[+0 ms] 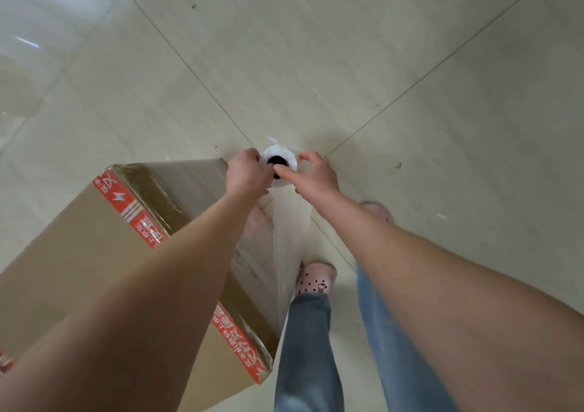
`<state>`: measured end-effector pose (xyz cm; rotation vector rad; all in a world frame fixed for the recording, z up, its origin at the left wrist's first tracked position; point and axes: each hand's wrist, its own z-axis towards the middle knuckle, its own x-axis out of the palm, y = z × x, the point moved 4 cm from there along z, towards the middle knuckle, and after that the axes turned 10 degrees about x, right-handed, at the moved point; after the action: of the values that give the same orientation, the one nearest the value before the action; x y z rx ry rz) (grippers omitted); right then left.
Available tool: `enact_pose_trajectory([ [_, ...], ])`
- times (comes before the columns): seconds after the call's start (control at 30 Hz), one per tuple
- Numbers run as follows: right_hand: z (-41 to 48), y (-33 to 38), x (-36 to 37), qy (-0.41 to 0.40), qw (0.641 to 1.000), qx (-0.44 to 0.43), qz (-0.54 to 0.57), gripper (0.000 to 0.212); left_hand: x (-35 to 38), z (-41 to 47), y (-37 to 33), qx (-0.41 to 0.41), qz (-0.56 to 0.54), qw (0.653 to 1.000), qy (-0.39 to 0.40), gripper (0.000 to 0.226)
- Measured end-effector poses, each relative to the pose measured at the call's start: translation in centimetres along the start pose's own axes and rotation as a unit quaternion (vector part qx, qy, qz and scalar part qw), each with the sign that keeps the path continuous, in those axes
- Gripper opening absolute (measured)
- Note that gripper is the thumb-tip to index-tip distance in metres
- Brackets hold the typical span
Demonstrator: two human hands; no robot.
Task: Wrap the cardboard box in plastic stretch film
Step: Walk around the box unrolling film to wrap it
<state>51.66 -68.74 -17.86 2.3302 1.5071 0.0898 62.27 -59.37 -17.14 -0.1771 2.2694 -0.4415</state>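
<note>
left hand [245, 171] and right hand [317, 176], grip curled round the upright film roll [281, 153], just beside the cardboard box [79, 241]

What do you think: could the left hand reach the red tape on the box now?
Probably yes, once it lets go of the film roll: the left hand is at the box's corner, close to the red tape.

Left hand [247, 171], right hand [317, 174] grip film roll [289, 158], apparently upright, beside cardboard box [79, 253].
</note>
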Motion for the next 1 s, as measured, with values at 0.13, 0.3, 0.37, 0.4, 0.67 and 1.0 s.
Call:
enact_pose_trajectory([
  [0.13,0.5,3.2,1.7,-0.02,0.999,-0.024,0.001,0.048,-1.1,0.5,0.5,-0.06,-0.074,0.995,-0.038,0.019],
  [0.3,1.6,4.8,3.6,-0.025,1.0,-0.016,-0.01,0.04,-2.6,1.2,1.2,-0.075,-0.008,0.997,0.003,0.028],
  [0.37,1.7,4.9,4.0,-0.02,0.999,-0.014,-0.027,0.032,-3.5,1.6,0.3,0.012,0.108,0.994,0.007,0.034],
  [0.4,1.8,5.1,4.1,-0.019,0.999,-0.014,-0.039,0.025,-3.8,1.8,-0.5,0.075,0.158,0.985,0.011,0.04],
  [0.67,2.4,7.4,4.3,-0.018,0.998,0.028,-0.047,0.012,-4.6,4.2,-2.7,0.214,0.28,0.933,0.071,0.032],
  [1.0,2.7,9.9,5.8,0.011,0.994,0.05,-0.095,0.076,-8.5,7.5,1.0,0.067,0.121,0.99,0.034,0.028],
])
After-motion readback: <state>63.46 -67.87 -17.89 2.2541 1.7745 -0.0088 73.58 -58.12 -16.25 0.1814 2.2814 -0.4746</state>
